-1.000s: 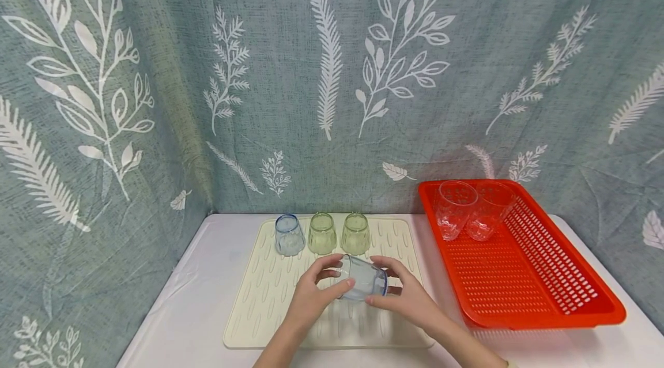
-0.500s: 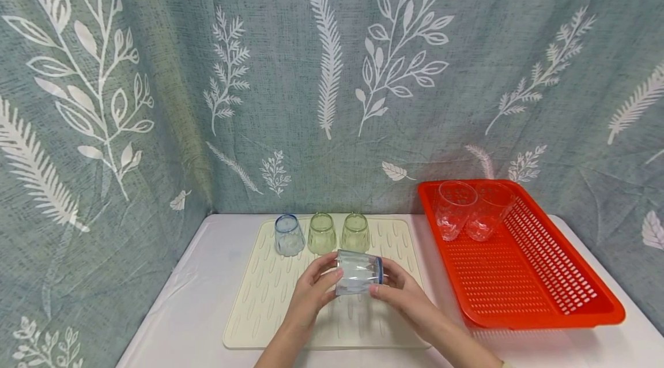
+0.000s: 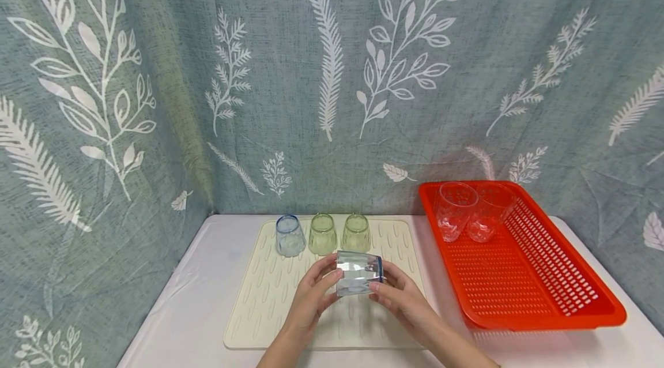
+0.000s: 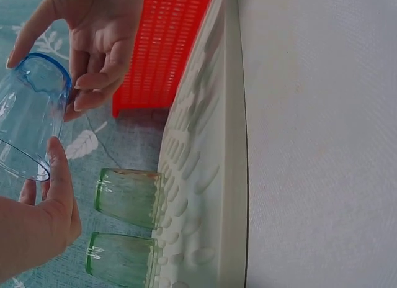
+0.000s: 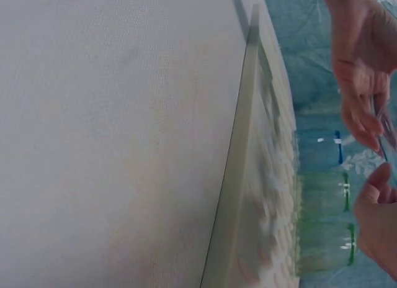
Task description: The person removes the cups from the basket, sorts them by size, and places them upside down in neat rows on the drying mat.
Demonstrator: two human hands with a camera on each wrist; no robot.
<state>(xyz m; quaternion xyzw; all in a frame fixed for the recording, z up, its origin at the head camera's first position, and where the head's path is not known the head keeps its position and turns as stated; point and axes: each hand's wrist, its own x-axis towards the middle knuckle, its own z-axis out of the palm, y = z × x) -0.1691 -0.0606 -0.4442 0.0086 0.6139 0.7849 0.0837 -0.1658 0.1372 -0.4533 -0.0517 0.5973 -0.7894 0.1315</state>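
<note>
Both the left hand (image 3: 311, 296) and the right hand (image 3: 402, 297) were grasping one blue-edged glass (image 3: 358, 273) between them, the left at its wider end, the right at its narrower, blue end.

From where I stood, the big pieces had not altered at all. Leaf-patterned cloth (image 3: 270, 68) hung behind everything, with the white table (image 3: 197, 276) below it. Off to the person's right sat the red basket (image 3: 503, 287), and in its far left corner leaned two tall clear tumblers (image 3: 456, 212), same as a second earlier. Left of the basket lay the ribbed cream mat (image 3: 270, 299). Along its far side stood a row, untouched: one blue glass (image 3: 289, 238), then two green glasses (image 3: 323, 235), all narrower end up.

What had changed was small: the held glass. A second before, it had slanted, blue end dipping; now it lay nearly level on its side, a little higher, in the air over the mat and near the green pair. Over the last half second it had barely moved. I took that to mean it was being turned or steadied, and that it had yet to join the row.
</note>
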